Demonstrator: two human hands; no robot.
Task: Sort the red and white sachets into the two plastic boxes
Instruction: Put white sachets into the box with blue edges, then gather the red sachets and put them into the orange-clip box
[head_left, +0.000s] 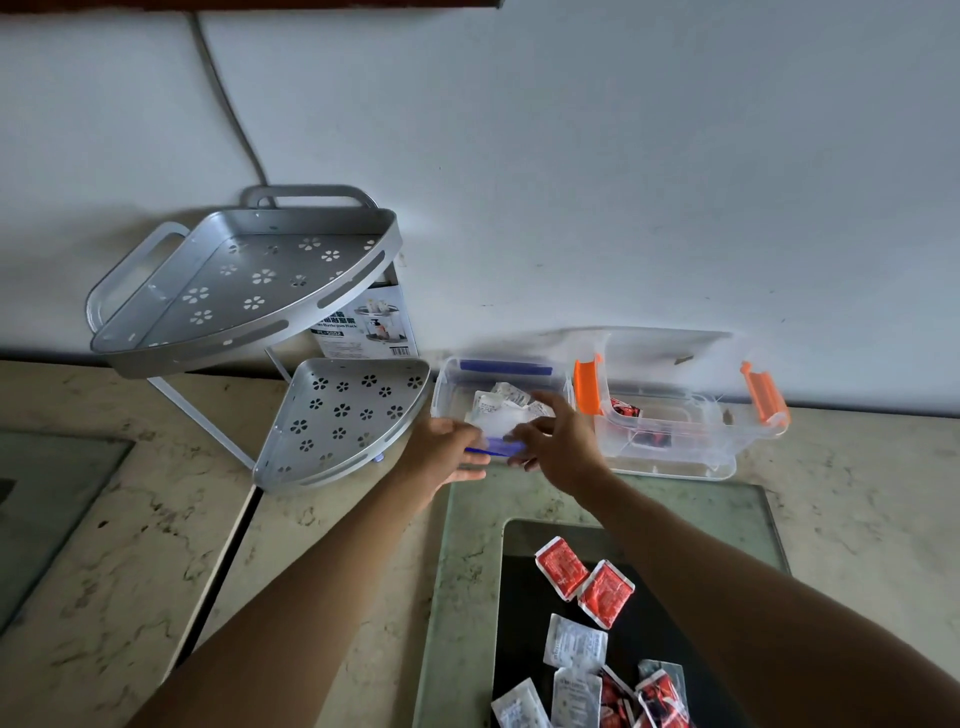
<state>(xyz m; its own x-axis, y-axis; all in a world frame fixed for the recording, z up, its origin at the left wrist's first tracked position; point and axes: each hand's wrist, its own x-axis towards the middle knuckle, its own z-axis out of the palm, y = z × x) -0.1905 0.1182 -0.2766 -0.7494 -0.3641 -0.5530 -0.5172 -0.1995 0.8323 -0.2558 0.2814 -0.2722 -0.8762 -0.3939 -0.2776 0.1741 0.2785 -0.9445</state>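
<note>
A pale marble counter runs along a white wall, with the blue-clipped box (498, 410) and the orange-clipped box (675, 415) side by side at the back. Both hands are at the blue box: the left hand (447, 447) grips its near rim, the right hand (556, 441) hovers over the white sachets inside, fingers loosely spread, seemingly empty. The unsorted sachets (587, 639) lie toward the body, nearer the right arm, with open room between

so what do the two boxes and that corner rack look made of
Blue-clipped box and orange-clipped box: clear glossy plastic, since the sachets show through the walls. Corner rack: likely matte silver metal, judging by its thin punched flower holes, though coated plastic is possible.
</note>
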